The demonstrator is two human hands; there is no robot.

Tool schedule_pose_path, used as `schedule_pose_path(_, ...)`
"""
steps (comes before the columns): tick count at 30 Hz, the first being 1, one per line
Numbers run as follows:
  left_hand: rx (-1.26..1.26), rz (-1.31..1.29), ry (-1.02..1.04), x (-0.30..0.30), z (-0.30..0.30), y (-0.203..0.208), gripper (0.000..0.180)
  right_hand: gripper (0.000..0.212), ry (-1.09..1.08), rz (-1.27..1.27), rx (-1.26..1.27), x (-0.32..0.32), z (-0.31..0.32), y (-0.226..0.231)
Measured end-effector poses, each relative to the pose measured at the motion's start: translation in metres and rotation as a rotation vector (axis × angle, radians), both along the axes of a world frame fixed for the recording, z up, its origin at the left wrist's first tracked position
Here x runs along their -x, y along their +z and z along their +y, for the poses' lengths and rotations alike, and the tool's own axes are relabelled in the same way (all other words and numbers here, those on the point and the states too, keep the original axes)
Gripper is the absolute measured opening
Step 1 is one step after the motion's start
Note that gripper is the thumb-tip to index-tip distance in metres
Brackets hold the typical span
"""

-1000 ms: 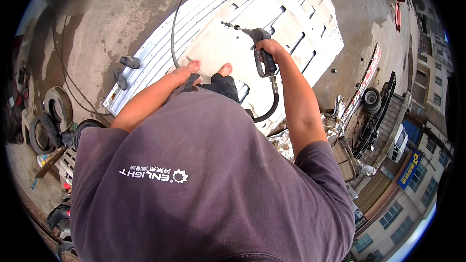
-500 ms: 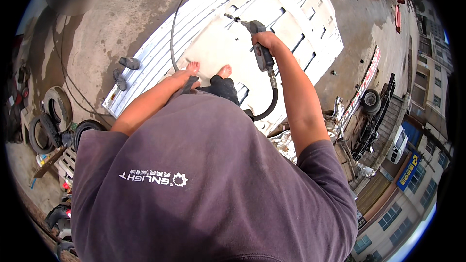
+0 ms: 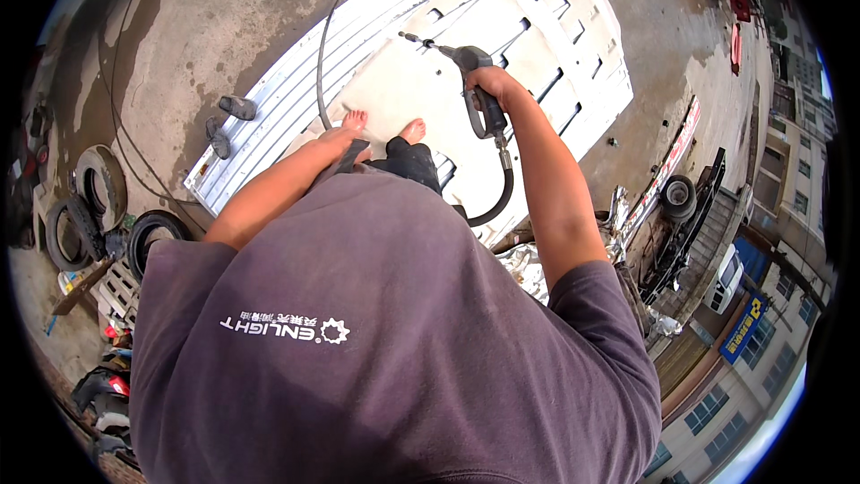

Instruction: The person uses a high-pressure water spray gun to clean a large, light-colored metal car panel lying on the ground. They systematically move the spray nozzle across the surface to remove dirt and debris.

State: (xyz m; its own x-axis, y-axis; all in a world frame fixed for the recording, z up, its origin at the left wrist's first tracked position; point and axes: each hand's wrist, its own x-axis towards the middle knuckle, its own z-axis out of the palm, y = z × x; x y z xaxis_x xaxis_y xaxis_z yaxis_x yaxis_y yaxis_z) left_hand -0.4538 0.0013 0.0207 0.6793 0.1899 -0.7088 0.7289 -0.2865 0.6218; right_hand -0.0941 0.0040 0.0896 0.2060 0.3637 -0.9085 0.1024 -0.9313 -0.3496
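My right hand (image 3: 489,82) is closed around the grip of a black spray gun (image 3: 475,60), whose thin metal nozzle points to the far left. From the grip's lower end a black hose (image 3: 508,188) curves back behind my torso. Under the nozzle lies a large cream panel (image 3: 394,76) with dark slots, and my bare feet (image 3: 412,131) stand on it. Near my waist, my left hand (image 3: 340,140) has its fingers curled beside dark cloth. A dark hose (image 3: 320,81) meets that hand's far side; whether the hand grips hose or cloth is hidden.
White ribbed panel (image 3: 269,94) extends along the left, with a pair of grey shoes (image 3: 236,108) at its edge. Tyres (image 3: 100,188) lie farther left. Right of me are crumpled silvery scrap (image 3: 524,264), a wheel (image 3: 678,196) and a long red-and-white strip (image 3: 667,161). The concrete is partly wet.
The spray gun's nozzle has swung slightly left and nearer, with my right hand still around the grip. My left hand stays near my waist. The view has shifted slightly.
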Motion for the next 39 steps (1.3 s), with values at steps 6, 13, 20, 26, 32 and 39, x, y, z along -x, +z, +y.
schedule_pose_path(6, -0.025, -0.004, -0.013, 0.002, -0.004, -0.003, 0.044, 0.019, 0.018, -0.077, 0.044, 0.006, 0.001, -0.001)
schedule_pose_path(13, -0.016, 0.009, -0.034, 0.002, -0.005, -0.012, 0.044, 0.019, -0.026, -0.067, -0.003, 0.0, -0.001, -0.004)
schedule_pose_path(20, -0.034, 0.036, -0.029, 0.005, -0.008, -0.012, 0.043, 0.018, -0.006, -0.08, 0.003, 0.002, 0.005, -0.002)
schedule_pose_path(26, -0.008, 0.066, -0.014, 0.001, -0.004, 0.007, 0.043, 0.018, -0.008, -0.111, 0.009, -0.001, 0.008, -0.011)
schedule_pose_path(32, -0.022, 0.062, -0.003, 0.006, -0.001, 0.002, 0.041, 0.018, -0.043, -0.066, -0.028, -0.004, 0.01, -0.005)
schedule_pose_path(39, -0.011, 0.078, -0.013, 0.005, -0.001, 0.002, 0.04, 0.016, -0.071, -0.071, -0.024, -0.01, 0.007, -0.01)
